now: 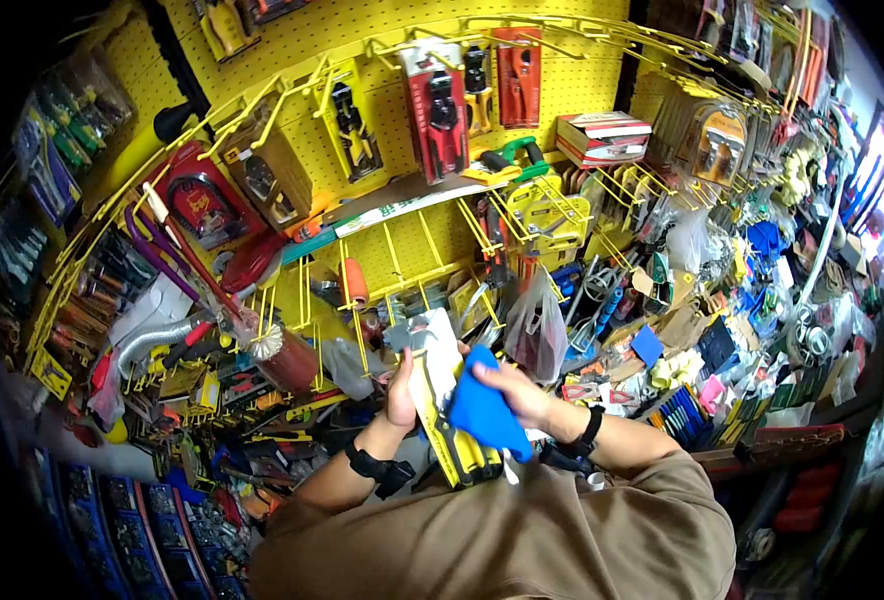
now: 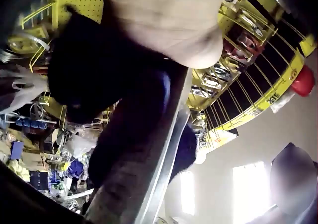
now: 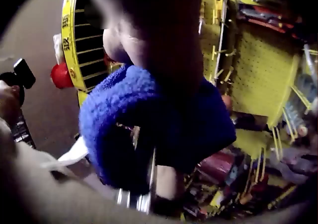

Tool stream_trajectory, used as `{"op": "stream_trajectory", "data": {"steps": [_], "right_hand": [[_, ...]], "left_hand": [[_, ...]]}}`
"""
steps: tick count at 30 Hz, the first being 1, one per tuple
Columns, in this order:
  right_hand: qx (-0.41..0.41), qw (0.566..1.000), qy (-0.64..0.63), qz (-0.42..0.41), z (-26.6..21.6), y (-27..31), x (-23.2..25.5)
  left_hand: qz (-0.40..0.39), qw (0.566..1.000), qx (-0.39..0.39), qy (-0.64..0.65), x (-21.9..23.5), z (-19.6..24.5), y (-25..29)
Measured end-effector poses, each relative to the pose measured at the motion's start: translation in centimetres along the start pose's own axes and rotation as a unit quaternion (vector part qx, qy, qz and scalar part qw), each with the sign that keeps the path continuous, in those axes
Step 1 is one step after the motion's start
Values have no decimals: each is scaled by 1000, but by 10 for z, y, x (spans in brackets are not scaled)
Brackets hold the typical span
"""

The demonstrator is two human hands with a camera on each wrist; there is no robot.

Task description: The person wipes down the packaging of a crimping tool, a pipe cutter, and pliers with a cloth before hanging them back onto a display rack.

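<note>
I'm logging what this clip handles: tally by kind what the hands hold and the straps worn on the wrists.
Blue cloth: 1
Yellow-and-black item: 1
Black wrist straps, left and right: 2
Total: 4

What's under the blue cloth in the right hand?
Part of a yellow and black pack. Its left side and lower end show past the cloth; the stretch beneath the cloth is covered, so I can't tell what's there.

Yellow rack band: Chinese characters, likely 波斯 | white-green strip: Chinese characters, too small to read
</note>
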State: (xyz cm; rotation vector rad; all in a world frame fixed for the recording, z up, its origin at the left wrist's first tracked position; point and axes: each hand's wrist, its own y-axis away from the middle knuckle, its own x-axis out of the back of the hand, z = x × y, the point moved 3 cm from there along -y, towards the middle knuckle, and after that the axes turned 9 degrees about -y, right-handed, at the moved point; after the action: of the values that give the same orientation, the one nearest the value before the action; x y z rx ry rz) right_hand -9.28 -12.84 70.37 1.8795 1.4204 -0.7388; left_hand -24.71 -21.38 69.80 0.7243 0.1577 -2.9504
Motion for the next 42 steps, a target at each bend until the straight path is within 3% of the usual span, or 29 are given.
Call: {"op": "stream_trajectory", "data": {"steps": [1, 4, 5, 7, 8, 11, 13, 15, 16, 17, 18, 19, 21, 23, 25, 26, 27, 28, 30, 31, 33, 34, 35, 36, 37, 38, 39, 41, 42], "right_hand": [[7, 997, -74, -9, -4, -15, -2], [32, 999, -33, -10, 3, -32, -29], [2, 999, -11, -45, 8, -31, -34], [-63, 991, 77, -88, 32, -33, -26], [-93, 980, 132, -120, 44, -27, -27], [-111, 958, 216, -152, 45, -20, -23], [-62, 926, 338, -153, 20, -23, -13], [45, 923, 380, -50, -6, -17, 6], [101, 927, 360, -17, -21, -12, 13], [164, 930, 312, 101, -39, -5, 7], [271, 926, 218, 148, -60, 3, -7], [283, 873, 358, 172, -72, 9, 3], [384, 760, 519, 76, -99, 19, -49], [369, 551, 748, -25, -91, 9, -48], [251, 507, 818, -104, -68, 16, -67], [277, 502, 813, -98, -63, 27, -74], [304, 496, 808, -91, -61, 36, -78], [267, 484, 827, -105, -63, 44, -74], [248, 522, 809, -111, -69, 54, -60], [262, 546, 789, -107, -69, 54, -47], [188, 689, 700, -30, -70, 48, -5], [270, 729, 629, 1, -66, 38, 20], [331, 705, 627, 24, -76, 40, 16], [313, 828, 464, 31, -81, 38, 24], [284, 916, 282, 37, -80, 34, 36], [281, 953, 85, 68, -80, 32, 36], [287, 956, -22, 59, -84, 37, 31], [216, 974, -68, 29, -90, 45, 18], [194, 975, -104, -27, -91, 46, 6]], "left_hand": [[-4, 999, -18, -33, -1, 14, 0], [-23, 996, -80, -43, 10, 39, -7], [-43, 991, -122, -39, 9, 51, -7], [25, 988, -147, -42, 28, 58, -8], [36, 982, -184, -9, 10, 82, -8], [56, 986, -149, 41, 39, 97, -11], [99, 974, -200, 30, 42, 112, -19], [137, 965, -209, 78, 44, 119, -27], [115, 965, -205, 118, 46, 118, -29], [115, 965, -203, 118, 43, 116, -28], [92, 971, -185, 120, 36, 111, -29], [67, 976, -166, 122, 27, 106, -32], [88, 982, -135, 100, -1, 90, -35], [150, 983, -107, 13, -1, 62, -45], [254, 963, -72, -54, -23, 55, -52], [3, 983, -64, 172, -27, 55, -68], [-45, 972, -66, 219, -31, 46, -62], [5, 975, -36, 218, -48, 54, -52], [47, 981, 31, 187, -49, 47, -56], [-74, 951, 44, 297, -50, 37, -59], [-31, 967, 79, 242, -58, 26, -69], [48, 977, 43, 202, -64, 29, -73], [3, 992, 7, 124, -58, 33, -76], [68, 993, -45, 88, -52, 32, -80], [133, 985, -98, 50, -58, 45, -81], [119, 984, -85, 96, -70, 53, -77], [105, 981, -74, 142, -77, 59, -77], [32, 994, -75, 79, -70, 53, -79], [38, 994, -72, 69, -69, 41, -81]]}}
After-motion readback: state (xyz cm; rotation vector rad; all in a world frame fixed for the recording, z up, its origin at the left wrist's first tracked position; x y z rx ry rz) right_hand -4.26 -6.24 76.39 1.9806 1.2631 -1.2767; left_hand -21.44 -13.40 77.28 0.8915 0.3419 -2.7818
